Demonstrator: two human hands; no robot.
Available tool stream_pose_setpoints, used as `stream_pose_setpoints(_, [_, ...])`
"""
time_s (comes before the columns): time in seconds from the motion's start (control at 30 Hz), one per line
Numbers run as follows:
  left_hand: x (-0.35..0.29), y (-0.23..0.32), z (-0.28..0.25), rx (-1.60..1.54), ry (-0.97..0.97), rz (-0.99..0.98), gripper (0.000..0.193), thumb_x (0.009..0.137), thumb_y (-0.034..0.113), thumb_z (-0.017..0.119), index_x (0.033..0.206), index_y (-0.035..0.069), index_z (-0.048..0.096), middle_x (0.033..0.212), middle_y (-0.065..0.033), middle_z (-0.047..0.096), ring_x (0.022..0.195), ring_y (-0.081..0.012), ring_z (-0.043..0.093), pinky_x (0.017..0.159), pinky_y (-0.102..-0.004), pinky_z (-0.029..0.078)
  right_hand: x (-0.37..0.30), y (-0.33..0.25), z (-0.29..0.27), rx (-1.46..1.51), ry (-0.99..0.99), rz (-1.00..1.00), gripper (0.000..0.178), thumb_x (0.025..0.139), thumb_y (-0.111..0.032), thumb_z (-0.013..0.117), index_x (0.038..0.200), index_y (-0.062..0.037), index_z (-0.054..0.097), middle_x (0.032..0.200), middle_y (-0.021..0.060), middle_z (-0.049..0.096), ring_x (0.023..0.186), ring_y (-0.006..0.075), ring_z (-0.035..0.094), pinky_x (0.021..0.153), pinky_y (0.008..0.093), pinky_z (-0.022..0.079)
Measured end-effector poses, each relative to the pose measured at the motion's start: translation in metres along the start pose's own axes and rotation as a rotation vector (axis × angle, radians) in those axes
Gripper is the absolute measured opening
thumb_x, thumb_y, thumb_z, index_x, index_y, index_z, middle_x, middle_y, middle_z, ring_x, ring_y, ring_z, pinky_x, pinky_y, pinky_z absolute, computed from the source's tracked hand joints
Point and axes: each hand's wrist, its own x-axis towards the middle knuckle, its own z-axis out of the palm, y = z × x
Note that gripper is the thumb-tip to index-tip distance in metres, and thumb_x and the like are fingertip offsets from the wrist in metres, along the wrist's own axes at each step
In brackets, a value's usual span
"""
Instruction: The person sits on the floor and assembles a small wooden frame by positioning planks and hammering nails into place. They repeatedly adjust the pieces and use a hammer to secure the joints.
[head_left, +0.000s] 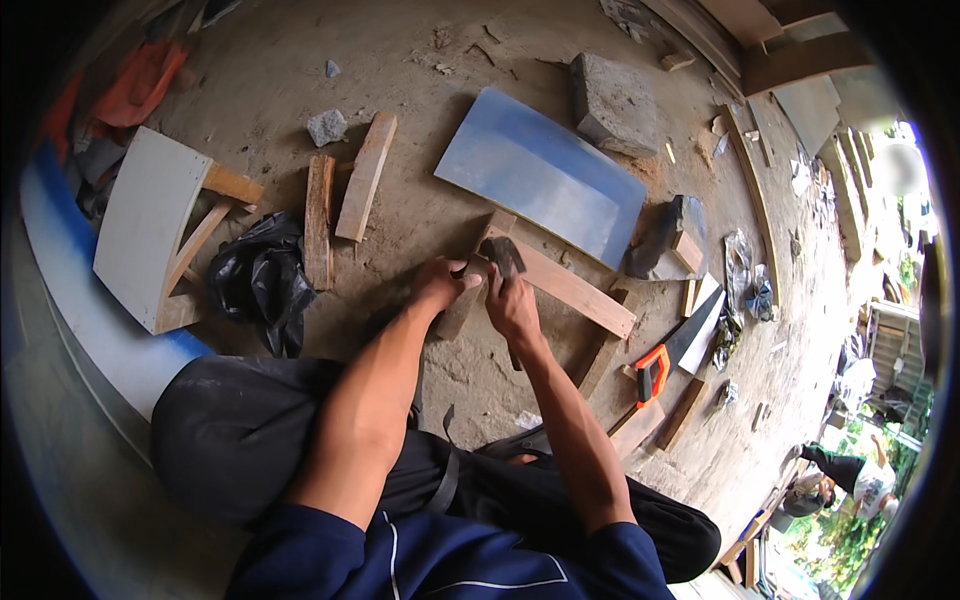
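My right hand (512, 303) is closed round the handle of a hammer (506, 257); its dark metal head is just above my fist, over the corner of a wooden frame. That frame lies on the ground before me, with a reddish plank (570, 290) running to the right and a shorter wooden strip (462, 312) coming toward me on the left. My left hand (443, 285) is closed on this strip near the corner, close beside the hammer head. Whether a nail is between its fingers is too small to tell.
Beyond the frame lie a blue-white panel (545, 170) and a concrete block (615, 105). A handsaw (665, 360) rests on the right. On the left are loose wood pieces (367, 180), a black plastic bag (262, 280) and a white-topped wooden piece (150, 225). Another person (865, 485) is far right.
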Motion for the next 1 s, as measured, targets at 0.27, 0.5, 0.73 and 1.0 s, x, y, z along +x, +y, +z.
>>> stream_pose_setpoints(0.27, [-0.002, 0.004, 0.0, 0.032, 0.028, -0.033, 0.062, 0.075, 0.044, 0.072, 0.118, -0.001, 0.063, 0.119, -0.0226, 0.062, 0.114, -0.034, 0.059, 0.099, -0.0381, 0.045, -0.004, 0.0, -0.009, 0.07, -0.038, 0.062, 0.03, 0.098, -0.028, 0.046, 0.105, -0.0017, 0.059, 0.089, 0.0303, 0.062, 0.079, 0.0502, 0.059, 0.068, 0.0556, 0.047])
stream_pose_setpoints(0.5, [0.0, -0.006, 0.002, 0.025, 0.045, -0.004, 0.061, 0.075, 0.043, 0.073, 0.117, 0.0, 0.064, 0.121, -0.022, 0.062, 0.114, -0.0344, 0.059, 0.098, -0.0386, 0.045, -0.005, 0.0, 0.001, 0.068, 0.013, -0.066, 0.027, 0.097, -0.023, 0.048, 0.106, 0.0009, 0.055, 0.084, 0.0305, 0.061, 0.072, 0.0503, 0.057, 0.061, 0.0553, 0.045])
stream_pose_setpoints(0.73, [0.001, -0.005, 0.003, 0.054, 0.033, 0.033, 0.059, 0.076, 0.041, 0.073, 0.117, 0.001, 0.064, 0.115, -0.0228, 0.063, 0.109, -0.0355, 0.06, 0.093, -0.04, 0.047, -0.008, 0.026, 0.01, 0.035, 0.007, -0.005, 0.032, 0.093, -0.022, 0.05, 0.114, 0.0025, 0.046, 0.074, 0.032, 0.061, 0.07, 0.0507, 0.06, 0.062, 0.057, 0.049])
stream_pose_setpoints(1.0, [0.006, -0.012, 0.024, 0.137, 0.267, 0.152, 0.053, 0.076, 0.03, 0.072, 0.118, -0.001, 0.06, 0.115, -0.0216, 0.059, 0.112, -0.0371, 0.055, 0.095, -0.0412, 0.046, -0.009, 0.033, 0.004, -0.018, -0.018, -0.009, 0.04, 0.096, -0.031, 0.046, 0.112, 0.0052, 0.048, 0.071, 0.0304, 0.062, 0.071, 0.0502, 0.061, 0.065, 0.0572, 0.05])
